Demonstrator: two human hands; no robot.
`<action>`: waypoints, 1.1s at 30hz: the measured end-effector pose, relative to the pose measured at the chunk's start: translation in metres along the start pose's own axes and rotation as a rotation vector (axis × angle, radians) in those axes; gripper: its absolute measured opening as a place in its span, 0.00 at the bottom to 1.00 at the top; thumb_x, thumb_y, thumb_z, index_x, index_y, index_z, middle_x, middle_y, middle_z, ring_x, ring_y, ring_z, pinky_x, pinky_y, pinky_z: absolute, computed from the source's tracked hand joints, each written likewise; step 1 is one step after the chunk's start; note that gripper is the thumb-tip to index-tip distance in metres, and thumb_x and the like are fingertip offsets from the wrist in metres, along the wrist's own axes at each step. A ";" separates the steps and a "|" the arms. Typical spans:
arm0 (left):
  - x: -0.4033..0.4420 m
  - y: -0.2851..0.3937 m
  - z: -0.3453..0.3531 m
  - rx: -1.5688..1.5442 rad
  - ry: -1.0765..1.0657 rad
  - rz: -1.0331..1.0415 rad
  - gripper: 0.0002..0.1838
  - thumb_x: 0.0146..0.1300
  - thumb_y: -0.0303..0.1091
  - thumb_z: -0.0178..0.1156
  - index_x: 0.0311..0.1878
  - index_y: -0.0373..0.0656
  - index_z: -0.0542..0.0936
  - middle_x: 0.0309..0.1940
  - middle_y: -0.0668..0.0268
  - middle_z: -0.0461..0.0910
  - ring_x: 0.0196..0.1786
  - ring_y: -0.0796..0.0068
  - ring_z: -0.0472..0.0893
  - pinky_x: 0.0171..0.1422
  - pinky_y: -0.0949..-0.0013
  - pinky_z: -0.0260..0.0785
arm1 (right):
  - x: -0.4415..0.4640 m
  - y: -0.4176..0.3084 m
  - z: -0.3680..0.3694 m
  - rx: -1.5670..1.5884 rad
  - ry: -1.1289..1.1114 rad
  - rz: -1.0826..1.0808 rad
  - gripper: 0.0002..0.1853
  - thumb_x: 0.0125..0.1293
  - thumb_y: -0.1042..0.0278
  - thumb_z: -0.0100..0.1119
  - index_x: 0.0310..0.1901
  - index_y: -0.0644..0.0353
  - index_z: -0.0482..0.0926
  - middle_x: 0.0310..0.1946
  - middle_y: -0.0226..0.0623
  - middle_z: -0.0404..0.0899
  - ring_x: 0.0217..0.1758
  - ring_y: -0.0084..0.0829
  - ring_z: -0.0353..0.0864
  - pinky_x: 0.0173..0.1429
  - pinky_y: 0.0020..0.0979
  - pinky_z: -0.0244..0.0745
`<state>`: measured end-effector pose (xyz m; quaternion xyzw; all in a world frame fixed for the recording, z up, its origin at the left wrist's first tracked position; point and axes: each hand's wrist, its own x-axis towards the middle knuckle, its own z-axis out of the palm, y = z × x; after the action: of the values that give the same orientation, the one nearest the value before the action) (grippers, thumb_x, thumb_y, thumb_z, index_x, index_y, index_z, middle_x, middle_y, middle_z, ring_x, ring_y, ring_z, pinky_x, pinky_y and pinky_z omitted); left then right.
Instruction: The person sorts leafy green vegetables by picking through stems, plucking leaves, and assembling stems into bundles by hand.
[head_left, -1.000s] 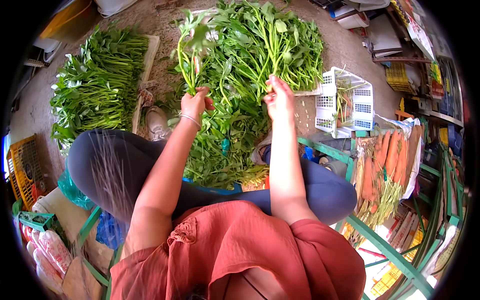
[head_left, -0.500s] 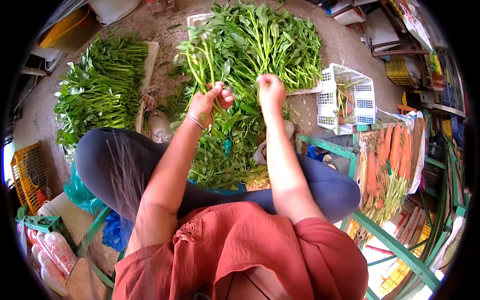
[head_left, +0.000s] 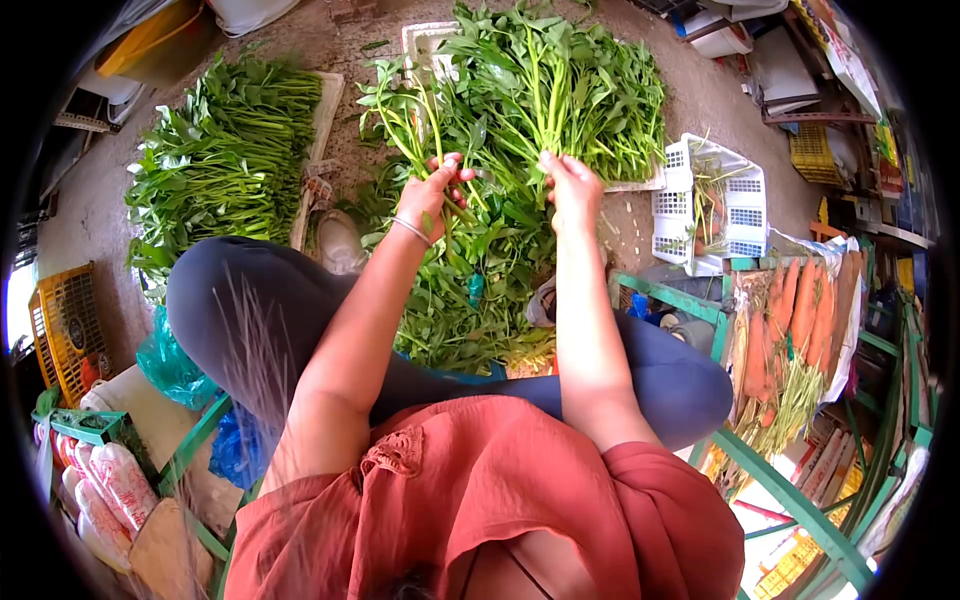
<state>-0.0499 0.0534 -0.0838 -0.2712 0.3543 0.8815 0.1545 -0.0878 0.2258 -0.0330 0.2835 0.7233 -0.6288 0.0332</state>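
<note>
My left hand (head_left: 432, 195) is closed around a few stalks of water spinach (head_left: 425, 120), their leaves pointing away from me. Level with it, my right hand (head_left: 575, 190) has its fingertips pinched on the stem ends of more water spinach at the near edge of a big pile (head_left: 610, 100). That pile lies on a white foam tray (head_left: 425, 38), mostly covered by it. Between my legs is a loose heap of greens (head_left: 455, 320).
On the left, a stacked pile of greens (head_left: 225, 150) rests on another white tray (head_left: 325, 115). At right stand a white plastic basket (head_left: 672, 205) holding scraps and a green-framed rack (head_left: 670, 293) with carrots (head_left: 805, 310). A yellow crate (head_left: 65, 335) sits at far left.
My right hand has moved onto stems at the near edge of the pile. My left hand still holds its stalks, now steadier. The whole view has shifted slightly.
</note>
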 end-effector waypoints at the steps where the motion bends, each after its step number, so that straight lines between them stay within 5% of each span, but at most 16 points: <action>1: 0.001 -0.001 -0.001 0.002 -0.009 -0.005 0.12 0.63 0.33 0.50 0.49 0.43 0.69 0.30 0.67 0.77 0.23 0.82 0.68 0.28 0.75 0.66 | -0.010 0.011 -0.001 0.047 -0.028 -0.032 0.18 0.51 0.77 0.62 0.46 0.71 0.73 0.29 0.37 0.78 0.26 0.19 0.73 0.31 0.17 0.68; 4: 0.004 -0.008 0.001 0.078 -0.006 -0.020 0.13 0.63 0.35 0.50 0.49 0.44 0.70 0.36 0.65 0.79 0.29 0.79 0.73 0.31 0.74 0.65 | -0.036 0.041 0.000 0.150 -0.048 -0.167 0.27 0.52 0.80 0.61 0.55 0.74 0.64 0.30 0.39 0.78 0.30 0.19 0.75 0.34 0.17 0.70; 7: 0.003 -0.015 0.008 0.225 0.032 -0.082 0.14 0.63 0.39 0.50 0.50 0.45 0.70 0.45 0.62 0.77 0.44 0.71 0.77 0.34 0.74 0.64 | -0.046 0.067 0.003 0.095 -0.041 -0.292 0.19 0.51 0.79 0.62 0.47 0.69 0.74 0.28 0.33 0.78 0.27 0.15 0.73 0.32 0.16 0.68; 12: 0.004 -0.023 0.022 0.227 -0.008 -0.077 0.22 0.56 0.46 0.60 0.46 0.38 0.71 0.43 0.59 0.76 0.39 0.70 0.76 0.31 0.72 0.64 | -0.071 0.079 0.001 0.003 -0.091 -0.293 0.15 0.51 0.77 0.62 0.43 0.64 0.77 0.27 0.33 0.80 0.27 0.16 0.74 0.32 0.18 0.69; 15: 0.014 -0.029 0.022 0.286 -0.094 0.009 0.16 0.51 0.37 0.65 0.37 0.41 0.71 0.33 0.62 0.79 0.26 0.78 0.72 0.25 0.73 0.61 | -0.080 0.078 -0.002 -0.139 -0.124 -0.374 0.16 0.50 0.76 0.63 0.44 0.62 0.77 0.27 0.34 0.80 0.27 0.16 0.75 0.32 0.20 0.70; 17: 0.011 -0.030 0.029 0.372 0.057 0.031 0.14 0.49 0.31 0.66 0.34 0.44 0.68 0.30 0.62 0.79 0.24 0.78 0.72 0.23 0.74 0.60 | -0.085 0.070 -0.004 -0.230 -0.117 -0.413 0.15 0.51 0.74 0.62 0.43 0.61 0.77 0.27 0.38 0.80 0.26 0.24 0.78 0.33 0.24 0.72; 19: 0.013 -0.030 0.031 0.267 0.025 0.040 0.15 0.50 0.27 0.64 0.34 0.45 0.66 0.30 0.60 0.79 0.23 0.77 0.74 0.21 0.76 0.59 | -0.090 0.063 -0.008 -0.536 -0.115 -0.492 0.14 0.54 0.71 0.60 0.44 0.58 0.77 0.26 0.39 0.80 0.25 0.26 0.77 0.33 0.25 0.71; 20: 0.014 -0.031 0.032 0.223 0.040 0.064 0.15 0.50 0.26 0.63 0.35 0.45 0.66 0.30 0.61 0.79 0.24 0.76 0.75 0.22 0.76 0.59 | -0.090 0.067 -0.010 -0.547 -0.072 -0.628 0.11 0.56 0.70 0.56 0.42 0.58 0.77 0.26 0.42 0.79 0.26 0.35 0.79 0.33 0.30 0.72; 23: 0.026 -0.030 0.022 0.159 0.057 0.108 0.16 0.53 0.24 0.60 0.39 0.46 0.64 0.30 0.62 0.80 0.28 0.75 0.77 0.24 0.77 0.59 | -0.110 0.071 -0.022 -0.685 -0.160 -0.619 0.09 0.57 0.72 0.55 0.40 0.58 0.77 0.27 0.42 0.79 0.29 0.38 0.80 0.34 0.31 0.73; 27: 0.013 -0.020 0.028 0.110 0.034 0.065 0.10 0.55 0.28 0.60 0.36 0.45 0.68 0.31 0.66 0.80 0.31 0.78 0.77 0.27 0.80 0.58 | -0.096 0.079 -0.042 -1.007 -0.280 -0.222 0.19 0.61 0.60 0.48 0.51 0.63 0.67 0.34 0.53 0.77 0.39 0.49 0.77 0.44 0.39 0.72; 28: 0.014 -0.022 0.025 0.132 -0.023 0.017 0.08 0.56 0.28 0.59 0.37 0.44 0.70 0.31 0.66 0.80 0.31 0.79 0.77 0.27 0.80 0.58 | -0.087 0.081 -0.036 -1.071 -0.128 -0.220 0.27 0.63 0.54 0.45 0.57 0.65 0.60 0.44 0.59 0.72 0.50 0.47 0.73 0.53 0.39 0.67; 29: 0.016 -0.023 0.022 0.154 -0.079 -0.031 0.07 0.56 0.29 0.58 0.37 0.42 0.72 0.31 0.66 0.80 0.31 0.80 0.77 0.27 0.80 0.57 | -0.069 0.077 -0.038 -0.801 -0.138 -0.163 0.28 0.62 0.50 0.46 0.57 0.64 0.64 0.53 0.59 0.66 0.56 0.44 0.68 0.56 0.39 0.63; 33: 0.005 -0.017 0.024 0.255 -0.073 -0.113 0.06 0.57 0.29 0.58 0.37 0.40 0.75 0.29 0.67 0.79 0.30 0.81 0.77 0.26 0.80 0.60 | -0.035 0.036 -0.006 -0.158 -0.259 0.138 0.24 0.59 0.47 0.51 0.43 0.63 0.76 0.37 0.40 0.77 0.41 0.31 0.75 0.48 0.34 0.67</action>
<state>-0.0548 0.0831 -0.0818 -0.2367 0.4417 0.8286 0.2497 -0.0405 0.2201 -0.0502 0.2456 0.7389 -0.5975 0.1917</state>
